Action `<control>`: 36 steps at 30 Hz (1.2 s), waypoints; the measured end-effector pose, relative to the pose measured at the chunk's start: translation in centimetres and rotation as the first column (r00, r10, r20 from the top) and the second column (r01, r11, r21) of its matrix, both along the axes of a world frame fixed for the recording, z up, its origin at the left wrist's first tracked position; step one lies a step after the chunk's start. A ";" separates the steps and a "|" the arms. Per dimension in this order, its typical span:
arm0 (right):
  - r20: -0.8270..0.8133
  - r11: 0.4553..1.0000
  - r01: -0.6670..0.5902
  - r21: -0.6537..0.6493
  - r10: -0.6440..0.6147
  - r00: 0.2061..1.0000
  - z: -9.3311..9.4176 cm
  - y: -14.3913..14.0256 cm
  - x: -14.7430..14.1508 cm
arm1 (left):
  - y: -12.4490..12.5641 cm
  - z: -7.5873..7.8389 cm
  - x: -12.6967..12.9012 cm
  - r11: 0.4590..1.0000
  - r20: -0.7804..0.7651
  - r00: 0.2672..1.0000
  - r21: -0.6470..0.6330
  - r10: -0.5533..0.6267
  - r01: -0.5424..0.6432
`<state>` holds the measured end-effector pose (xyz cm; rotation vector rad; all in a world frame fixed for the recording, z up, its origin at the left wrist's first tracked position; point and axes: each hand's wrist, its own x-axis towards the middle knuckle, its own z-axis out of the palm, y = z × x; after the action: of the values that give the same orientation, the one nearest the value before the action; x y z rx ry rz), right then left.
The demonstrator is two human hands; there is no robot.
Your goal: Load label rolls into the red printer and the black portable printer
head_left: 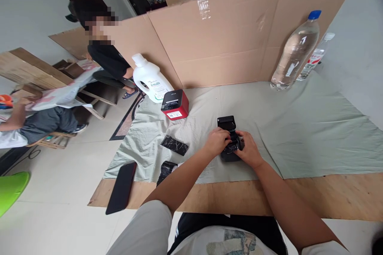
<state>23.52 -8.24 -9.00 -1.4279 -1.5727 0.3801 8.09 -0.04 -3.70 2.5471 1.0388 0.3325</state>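
Item: one black case [229,157], small, resting on the pale green cloth [302,127] before the seated person's body, between both hands; its lid [226,122] stands raised at the far side.

Item: left hand [217,142], reaching over the case's left side, fingers bent inward and bunched above the opening. Whether they pinch anything, I cannot tell.

Item: right hand [250,149], at the case's right side, thumb and forefinger apart about the near right corner. The remaining fingers are partly hidden; their grip I cannot confirm.

Item: shiny black piece [232,148], at the opening between the hands; nature unclear.

Handling note, in my judgement: the right hand serves best as a steady brace against the side wall, leaving the left to do the fine work with light fingertips. Pressure should go downward, not back toward the raised lid, whose hinge may strain. The cloth wrinkles easily, so the case could slide if pushed.

Also listed, left of the hands: glossy black strip [174,145], flat; black wrapped bundle [165,170], partly behind the left forearm; red-and-black box [175,104]; white jug [152,79], just behind that box.
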 end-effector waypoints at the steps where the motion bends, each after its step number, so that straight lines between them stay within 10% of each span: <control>1: 0.003 1.000 0.003 0.004 -0.003 1.000 0.0 0.0 0.0 | -0.1 -0.1 -0.1 1.000 0.019 1.000 0.016 -0.020 0.019; 9: 0.028 0.983 -0.181 0.042 0.180 0.983 2.0 -0.6 1.1 | 0.4 0.0 -0.9 0.943 0.484 0.829 0.022 0.281 -0.332; 16: -0.231 0.993 0.083 0.080 -0.063 0.971 1.1 0.1 1.9 | -1.5 -1.5 -1.7 0.965 0.647 0.721 -0.228 0.249 -0.129; 23: -0.151 0.994 0.102 0.047 -0.094 0.984 0.9 0.0 0.9 | -6.0 -3.3 -1.5 0.980 0.600 0.774 -0.119 0.201 -0.162; 36: 0.257 0.981 0.170 0.095 -0.189 0.948 2.2 -1.0 -1.3 | -6.5 -4.4 -1.1 0.980 0.546 0.828 0.055 0.131 -0.192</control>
<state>22.25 -9.22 -6.78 -1.6012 -1.6309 0.0230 6.98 -6.50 -8.10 2.2337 1.0227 1.1112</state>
